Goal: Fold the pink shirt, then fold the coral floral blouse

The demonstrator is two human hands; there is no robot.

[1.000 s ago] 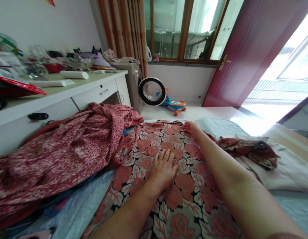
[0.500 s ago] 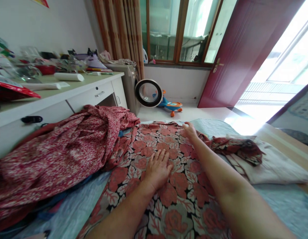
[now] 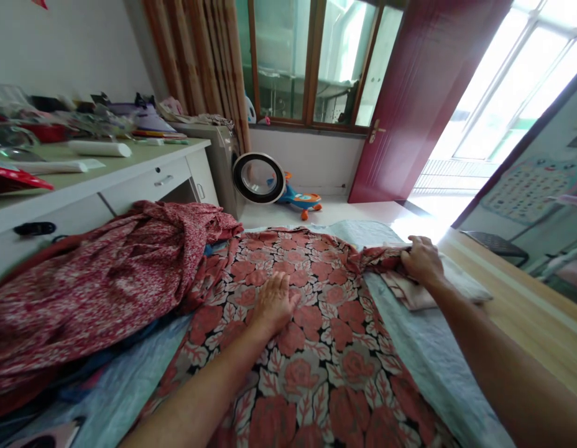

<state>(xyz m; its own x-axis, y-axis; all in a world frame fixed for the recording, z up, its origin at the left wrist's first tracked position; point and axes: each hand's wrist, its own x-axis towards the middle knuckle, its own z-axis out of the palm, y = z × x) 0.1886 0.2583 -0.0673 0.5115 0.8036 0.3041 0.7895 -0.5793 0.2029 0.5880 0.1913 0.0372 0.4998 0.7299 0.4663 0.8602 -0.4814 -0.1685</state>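
Head view: left hand [image 3: 273, 303] lay flat, fingers spread, palm pressing the rose-print cloth [image 3: 316, 348] spread on the bed [image 3: 428, 354]. Right hand [image 3: 421, 258] was curled shut on the cloth's bunched corner [image 3: 382, 255], just over a pale folded cloth [image 3: 438, 289]. Risks, as I judged them: a pull on that corner against the pinned middle could skew or wrinkle the flat part, since only one palm held it. The corner grip sat on top of the pale cloth (thumb side hidden, so I couldn't tell if it was caught too), so it might get dragged along. The red speckled heap [image 3: 97, 280] overlapped the print's left edge and could snag it. The desk [image 3: 130, 177] clutter stayed well apart.
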